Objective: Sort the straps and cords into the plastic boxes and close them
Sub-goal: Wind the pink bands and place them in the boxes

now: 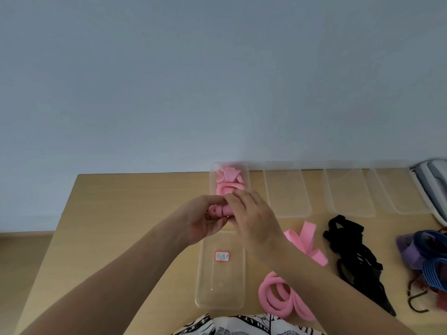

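Note:
A clear plastic box point(246, 176) at the table's back holds several pink straps point(228, 181). Just in front of it my left hand point(205, 217) and my right hand point(251, 213) both grip a rolled pink strap point(219, 211) above the box's near end. A clear lid point(221, 281) with a red-edged label lies flat below my hands. Loose pink straps point(304, 240) and a coiled pink cord point(280, 296) lie to the right of the lid, partly under my right forearm.
Three more clear boxes or lids point(287, 192) point(348, 192) point(399, 189) line the back edge. Black straps point(353, 250) and a purple and blue pile with a hooked cord point(425, 257) lie at the right. A grey device point(433, 180) is at the far right.

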A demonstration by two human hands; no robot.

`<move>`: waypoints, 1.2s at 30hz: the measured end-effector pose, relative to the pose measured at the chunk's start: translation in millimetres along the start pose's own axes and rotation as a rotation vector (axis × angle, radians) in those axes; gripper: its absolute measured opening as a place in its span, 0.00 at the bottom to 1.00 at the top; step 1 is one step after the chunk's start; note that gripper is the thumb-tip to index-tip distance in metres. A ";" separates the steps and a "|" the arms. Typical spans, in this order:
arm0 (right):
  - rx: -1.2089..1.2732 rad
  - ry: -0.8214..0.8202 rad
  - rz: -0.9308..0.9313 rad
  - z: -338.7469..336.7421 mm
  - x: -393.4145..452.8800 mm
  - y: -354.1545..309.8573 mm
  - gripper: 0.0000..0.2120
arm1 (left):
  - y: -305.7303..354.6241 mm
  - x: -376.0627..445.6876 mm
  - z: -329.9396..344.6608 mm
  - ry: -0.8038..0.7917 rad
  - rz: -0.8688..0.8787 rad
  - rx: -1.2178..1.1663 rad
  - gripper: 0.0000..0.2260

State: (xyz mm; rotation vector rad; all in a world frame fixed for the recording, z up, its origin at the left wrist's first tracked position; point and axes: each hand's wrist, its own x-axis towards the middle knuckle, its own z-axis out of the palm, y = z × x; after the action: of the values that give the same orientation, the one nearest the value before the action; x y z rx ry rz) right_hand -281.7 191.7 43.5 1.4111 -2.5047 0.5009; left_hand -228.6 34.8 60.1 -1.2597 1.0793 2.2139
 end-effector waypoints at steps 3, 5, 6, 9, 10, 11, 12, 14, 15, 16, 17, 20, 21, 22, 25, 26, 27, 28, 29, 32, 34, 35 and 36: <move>0.015 -0.088 -0.025 -1.4 2.8 3.0 0.25 | -3.8 2.6 -3.7 0.003 -0.010 0.034 0.18; 0.033 -0.135 -0.029 0.1 3.2 4.4 0.25 | -8.0 3.7 -6.2 -0.001 -0.013 0.035 0.21; 0.048 -0.154 -0.024 1.7 2.4 5.5 0.24 | -9.5 3.8 -7.1 -0.014 -0.014 0.036 0.21; 0.083 -0.209 0.037 7.7 0.5 14.5 0.20 | -9.5 3.4 -10.6 -0.036 -0.025 0.061 0.22; 0.105 -0.218 0.083 9.0 0.4 19.0 0.18 | -7.4 3.9 -11.7 -0.009 -0.015 0.073 0.22; 0.118 -0.220 0.126 9.9 1.2 23.4 0.17 | -5.1 5.2 -13.4 0.045 0.020 0.095 0.21; 0.109 -0.214 0.151 10.6 3.0 27.2 0.17 | -2.8 7.9 -15.1 0.121 0.081 0.132 0.19; 0.039 -0.199 0.146 12.9 9.9 30.8 0.17 | 0.5 15.7 -18.5 0.274 0.239 0.232 0.13; 0.020 -0.205 0.140 14.6 14.1 30.4 0.18 | 1.0 20.2 -19.7 0.326 0.303 0.286 0.11; 0.026 -0.230 0.142 16.5 18.4 29.0 0.20 | 1.0 23.9 -20.1 0.355 0.342 0.340 0.09; 0.051 -0.273 0.148 19.6 22.6 28.0 0.21 | 0.3 27.2 -20.2 0.367 0.355 0.384 0.08; 0.180 -0.402 0.169 30.9 30.8 28.6 0.19 | -3.9 35.0 -20.5 0.347 0.326 0.383 0.07; 0.223 -0.418 0.161 33.1 32.3 29.1 0.16 | -5.3 36.3 -20.9 0.333 0.312 0.352 0.07; 0.259 -0.419 0.152 34.1 33.5 29.6 0.13 | -6.8 37.7 -21.1 0.317 0.300 0.320 0.07; 0.301 -0.354 0.106 35.5 34.9 31.3 0.07 | -10.3 40.6 -22.7 0.287 0.314 0.295 0.10; 0.286 -0.376 0.102 35.8 36.5 31.7 0.07 | -10.7 40.9 -22.9 0.282 0.332 0.307 0.10; 0.262 -0.407 0.102 36.2 37.6 32.3 0.08 | -10.7 41.1 -22.9 0.280 0.347 0.322 0.10; 0.231 -0.429 0.104 37.3 39.5 32.7 0.09 | -10.1 41.5 -23.1 0.283 0.359 0.342 0.10; 0.205 -0.432 0.106 38.0 40.6 32.4 0.11 | -9.1 41.9 -23.3 0.288 0.367 0.362 0.09; 0.221 -0.428 0.160 34.5 42.0 28.3 0.09 | -7.8 44.7 -24.2 0.307 0.372 0.396 0.08; 0.157 -0.457 0.147 34.4 41.2 24.7 0.15 | -8.0 45.9 -24.2 0.321 0.372 0.415 0.08; 0.107 -0.480 0.145 34.3 41.7 22.9 0.19 | -8.2 46.3 -24.1 0.329 0.375 0.426 0.08; 0.066 -0.498 0.145 34.8 42.9 22.1 0.22 | -8.6 46.6 -24.0 0.337 0.379 0.436 0.08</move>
State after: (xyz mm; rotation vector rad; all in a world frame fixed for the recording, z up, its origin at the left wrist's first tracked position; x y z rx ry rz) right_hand -323.6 154.9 22.8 1.5398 -3.0208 0.2821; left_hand -234.4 19.5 9.5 -1.3341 1.9485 1.8781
